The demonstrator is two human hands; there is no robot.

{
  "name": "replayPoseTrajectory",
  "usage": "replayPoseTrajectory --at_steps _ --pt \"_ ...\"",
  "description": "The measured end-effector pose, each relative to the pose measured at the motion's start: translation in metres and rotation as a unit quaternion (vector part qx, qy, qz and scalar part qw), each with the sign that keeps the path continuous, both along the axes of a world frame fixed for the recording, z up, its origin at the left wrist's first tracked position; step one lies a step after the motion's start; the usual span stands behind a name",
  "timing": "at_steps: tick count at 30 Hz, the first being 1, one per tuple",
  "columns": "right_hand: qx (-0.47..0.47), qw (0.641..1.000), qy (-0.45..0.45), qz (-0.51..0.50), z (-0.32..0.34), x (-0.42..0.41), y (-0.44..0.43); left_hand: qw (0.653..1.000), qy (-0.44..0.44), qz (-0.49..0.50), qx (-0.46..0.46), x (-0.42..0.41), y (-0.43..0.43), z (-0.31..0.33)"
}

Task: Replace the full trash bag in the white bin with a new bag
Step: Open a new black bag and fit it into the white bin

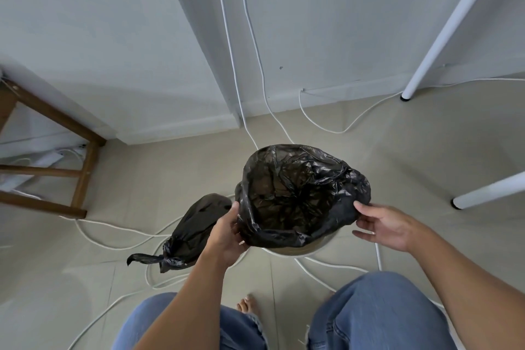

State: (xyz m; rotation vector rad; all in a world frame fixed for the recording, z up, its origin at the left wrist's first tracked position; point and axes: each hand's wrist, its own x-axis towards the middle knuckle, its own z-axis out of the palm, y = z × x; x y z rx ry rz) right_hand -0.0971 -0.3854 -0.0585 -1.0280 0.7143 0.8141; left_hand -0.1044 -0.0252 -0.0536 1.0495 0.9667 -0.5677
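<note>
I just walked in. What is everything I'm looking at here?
new bag: one, black, open over the bin's mouth
white bin: one, white, mostly hidden beneath the new bag
full bag: one, black, knotted, on the floor left of the bin
cables: several, white, trailing across the floor
wooden frame: one, brown, far left
furniture legs: two, white, right side
jeans: one pair, blue, bottom edge
bare foot: one, between the knees
left hand: one, gripping the new bag's left rim
right hand: one, pinching its right rim
</note>
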Motion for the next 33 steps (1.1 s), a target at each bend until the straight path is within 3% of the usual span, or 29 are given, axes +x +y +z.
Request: replayPoseTrajectory --at_steps 3,9,16,20,26,33 --pt "0.030 0.999 -0.023 0.009 0.001 -0.003 0.000 0.999 0.011 -0.040 0.016 -0.006 0.001 -0.002" --pt "0.066 0.997 -0.040 -0.032 -0.004 -0.005 0.004 0.995 0.052 -0.030 0.080 -0.013 -0.007 -0.005" --pt "0.009 0.996 -0.006 0.085 -0.019 -0.013 0.007 0.982 0.075 -0.031 0.172 -0.022 -0.024 -0.013" --pt "-0.021 0.992 0.000 0.125 -0.026 -0.012 0.006 0.987 0.061 -0.023 0.148 -0.023 -0.025 -0.018" --pt "-0.047 0.987 0.006 0.155 -0.035 -0.006 0.007 0.997 0.021 0.069 -0.009 -0.032 -0.011 -0.029" --pt "-0.130 0.977 -0.027 0.166 -0.046 0.001 0.018 0.993 0.046 0.068 0.090 -0.022 -0.023 -0.045"
